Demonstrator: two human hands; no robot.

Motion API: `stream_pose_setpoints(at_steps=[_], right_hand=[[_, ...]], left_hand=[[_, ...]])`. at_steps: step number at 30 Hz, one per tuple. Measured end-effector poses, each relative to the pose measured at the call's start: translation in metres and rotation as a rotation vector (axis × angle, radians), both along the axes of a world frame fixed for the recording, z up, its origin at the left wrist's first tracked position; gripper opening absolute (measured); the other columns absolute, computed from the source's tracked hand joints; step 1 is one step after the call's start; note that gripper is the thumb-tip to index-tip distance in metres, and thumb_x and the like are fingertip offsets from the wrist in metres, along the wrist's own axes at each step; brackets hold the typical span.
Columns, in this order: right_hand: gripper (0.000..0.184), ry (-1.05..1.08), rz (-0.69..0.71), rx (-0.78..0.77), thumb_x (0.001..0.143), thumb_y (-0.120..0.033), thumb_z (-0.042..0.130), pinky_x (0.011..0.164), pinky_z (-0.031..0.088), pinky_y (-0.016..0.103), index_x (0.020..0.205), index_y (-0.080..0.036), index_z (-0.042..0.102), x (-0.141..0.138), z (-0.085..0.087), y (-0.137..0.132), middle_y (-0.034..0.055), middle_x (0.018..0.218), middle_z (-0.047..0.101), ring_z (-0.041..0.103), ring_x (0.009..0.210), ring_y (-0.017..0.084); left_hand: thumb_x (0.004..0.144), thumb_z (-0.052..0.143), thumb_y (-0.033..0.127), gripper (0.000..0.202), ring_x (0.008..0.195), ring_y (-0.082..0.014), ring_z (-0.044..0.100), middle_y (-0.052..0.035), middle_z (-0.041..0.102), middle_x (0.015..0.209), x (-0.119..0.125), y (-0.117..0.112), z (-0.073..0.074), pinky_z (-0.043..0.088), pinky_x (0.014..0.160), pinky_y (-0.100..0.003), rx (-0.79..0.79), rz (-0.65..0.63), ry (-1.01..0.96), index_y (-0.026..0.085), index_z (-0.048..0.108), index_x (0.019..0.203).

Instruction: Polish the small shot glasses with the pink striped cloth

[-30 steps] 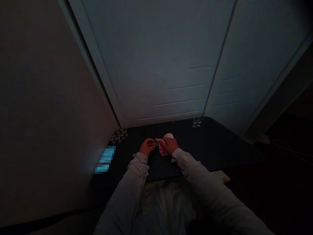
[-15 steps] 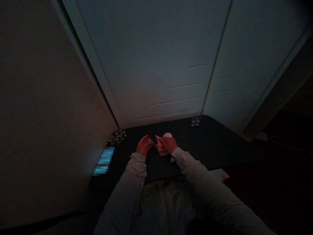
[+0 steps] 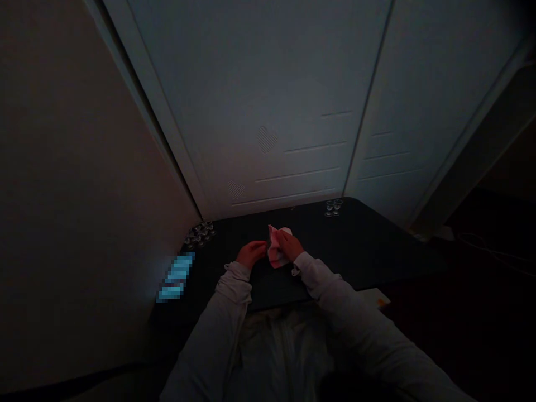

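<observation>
My right hand is closed round a pink-and-white cloth, which bunches up above the fingers and hangs below them. Beside it on the left, my left hand has its fingers drawn together and pointing at the cloth. A small stemmed glass is pinched there, almost wholly hidden by the fingers and the cloth. Both hands are just above the black table, close to each other.
Several small stemmed glasses cluster at the table's back left corner. Two more glasses stand near the back edge on the right. A bright, pixelated screen lies at the left edge. A pale panelled wall rises behind the table.
My left hand has turned and its fingers have closed in toward the cloth, bringing the small glass up against it. The cloth has shifted slightly in my right hand.
</observation>
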State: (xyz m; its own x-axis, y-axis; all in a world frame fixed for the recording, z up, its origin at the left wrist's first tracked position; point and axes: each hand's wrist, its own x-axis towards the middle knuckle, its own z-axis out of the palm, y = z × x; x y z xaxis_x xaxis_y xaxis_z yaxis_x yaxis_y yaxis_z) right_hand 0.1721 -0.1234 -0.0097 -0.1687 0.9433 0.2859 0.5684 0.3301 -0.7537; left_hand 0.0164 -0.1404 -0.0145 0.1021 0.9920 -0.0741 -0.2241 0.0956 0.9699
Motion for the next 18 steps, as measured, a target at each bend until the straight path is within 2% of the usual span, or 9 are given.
stream_pose_setpoints(at_steps=[5, 9, 13, 18], right_hand=[[0.041, -0.157, 0.134, 0.102, 0.084, -0.037, 0.021, 0.066, 0.034, 0.020, 0.079, -0.017, 0.056, -0.0021, 0.0065, -0.0077, 0.0028, 0.078, 0.058, 0.050, 0.072, 0.010], [0.044, -0.213, 0.178, 0.145, 0.083, -0.043, 0.021, 0.062, 0.032, 0.019, 0.078, -0.017, 0.057, -0.0034, 0.0075, -0.0098, 0.0016, 0.073, 0.056, 0.049, 0.067, 0.009], [0.041, -0.187, 0.113, 0.092, 0.081, -0.046, 0.025, 0.060, 0.031, 0.019, 0.081, -0.018, 0.055, -0.0038, 0.0048, -0.0085, 0.0017, 0.073, 0.056, 0.050, 0.066, 0.010], [0.043, -0.056, 0.021, 0.026, 0.082, -0.046, 0.019, 0.059, 0.032, 0.019, 0.083, -0.018, 0.052, -0.0035, 0.0036, -0.0070, 0.0001, 0.071, 0.053, 0.050, 0.065, 0.009]], left_hand=[[0.050, 0.069, 0.026, 0.033, 0.062, -0.0100, 0.054, -0.0025, 0.060, 0.072, -0.0020, 0.0026, -0.0052, 0.043, 0.063, -0.027, 0.038, -0.039, 0.074, 0.013, 0.058, 0.079], [0.049, 0.069, 0.025, 0.029, 0.059, -0.0096, 0.053, 0.0007, 0.057, 0.064, -0.0023, 0.0063, -0.0097, 0.043, 0.060, -0.026, 0.063, 0.021, 0.077, 0.012, 0.055, 0.070], [0.048, 0.069, 0.023, 0.029, 0.058, -0.0088, 0.053, 0.0022, 0.055, 0.061, -0.0012, 0.0050, -0.0058, 0.043, 0.060, -0.025, 0.036, 0.065, -0.023, 0.013, 0.052, 0.069], [0.047, 0.069, 0.017, 0.036, 0.069, -0.0117, 0.057, -0.0010, 0.058, 0.074, -0.0023, 0.0035, -0.0005, 0.044, 0.067, -0.027, 0.049, 0.073, -0.197, 0.014, 0.053, 0.079]])
